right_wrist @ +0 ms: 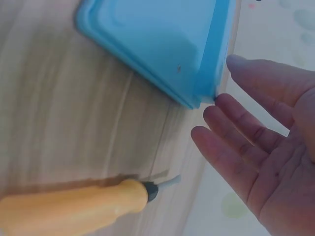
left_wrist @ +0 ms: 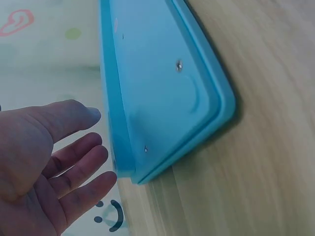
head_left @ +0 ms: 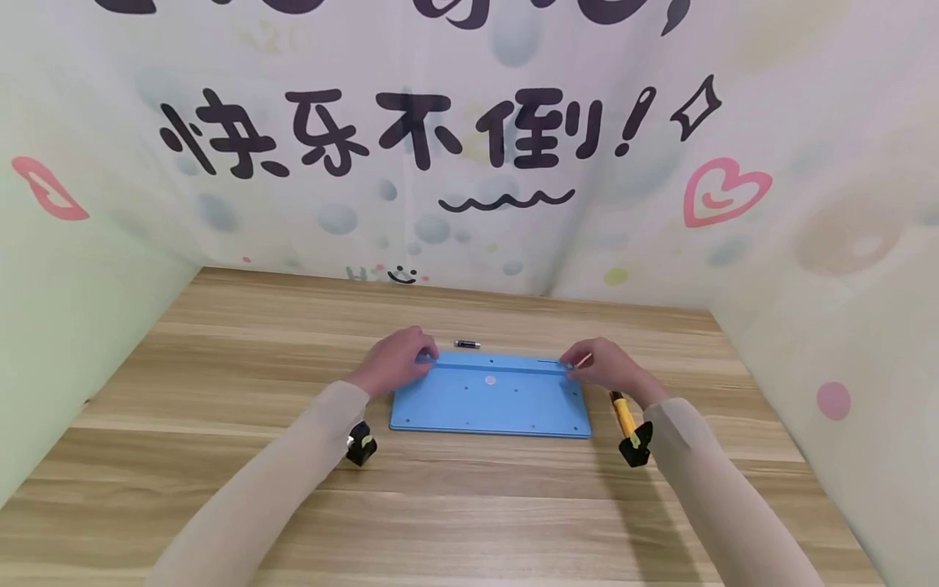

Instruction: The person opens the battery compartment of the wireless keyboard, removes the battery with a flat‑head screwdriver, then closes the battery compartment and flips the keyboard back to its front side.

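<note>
A light blue keyboard lies face down on the wooden table, its screwed back turned up and its raised strip along the far edge. At its far left corner is my left hand; the left wrist view shows the thumb and fingers apart, fingertips close to the edge. My right hand is at the far right corner. In the right wrist view, its fingers reach out loosely and a fingertip meets or nearly meets the corner. Whether either hand presses on the keyboard, I cannot tell.
A small dark battery lies just beyond the keyboard's far edge. To the right, below my right wrist, lies a yellow-handled screwdriver with a short metal shaft. A printed cloth hangs behind the table.
</note>
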`<move>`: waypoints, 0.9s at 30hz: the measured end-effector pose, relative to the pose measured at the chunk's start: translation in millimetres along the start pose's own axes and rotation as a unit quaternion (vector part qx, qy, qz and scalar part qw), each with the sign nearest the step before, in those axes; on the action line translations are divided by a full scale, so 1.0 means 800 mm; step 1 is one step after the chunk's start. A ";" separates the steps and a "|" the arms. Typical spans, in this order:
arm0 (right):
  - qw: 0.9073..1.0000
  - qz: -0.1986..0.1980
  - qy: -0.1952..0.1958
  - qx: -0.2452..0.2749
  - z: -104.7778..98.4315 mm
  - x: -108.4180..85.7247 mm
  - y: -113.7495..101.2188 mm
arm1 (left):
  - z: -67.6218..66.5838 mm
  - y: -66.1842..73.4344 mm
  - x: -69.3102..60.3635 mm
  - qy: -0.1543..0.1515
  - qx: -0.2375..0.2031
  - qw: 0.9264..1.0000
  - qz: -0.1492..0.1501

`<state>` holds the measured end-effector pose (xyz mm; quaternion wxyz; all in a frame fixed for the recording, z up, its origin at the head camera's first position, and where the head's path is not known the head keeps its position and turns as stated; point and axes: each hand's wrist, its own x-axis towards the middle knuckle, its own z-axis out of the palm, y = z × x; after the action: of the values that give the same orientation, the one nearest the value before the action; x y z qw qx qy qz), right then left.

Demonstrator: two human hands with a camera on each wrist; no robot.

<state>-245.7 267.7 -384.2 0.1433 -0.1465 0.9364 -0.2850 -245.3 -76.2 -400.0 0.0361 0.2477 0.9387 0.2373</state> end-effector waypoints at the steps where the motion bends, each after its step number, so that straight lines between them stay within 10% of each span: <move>1: 1.000 0.001 0.001 -0.003 0.000 -0.002 0.002 | -0.001 -0.002 -0.003 0.000 0.000 1.000 -0.001; 27: 1.000 -0.005 -0.006 0.026 0.021 -0.042 0.018 | 0.002 -0.028 -0.054 -0.009 -0.114 0.993 -0.030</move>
<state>-212.3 283.1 -399.6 0.1511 -0.1487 0.9272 -0.3088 -217.4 -113.0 -414.0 0.0797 0.2154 0.9121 0.3396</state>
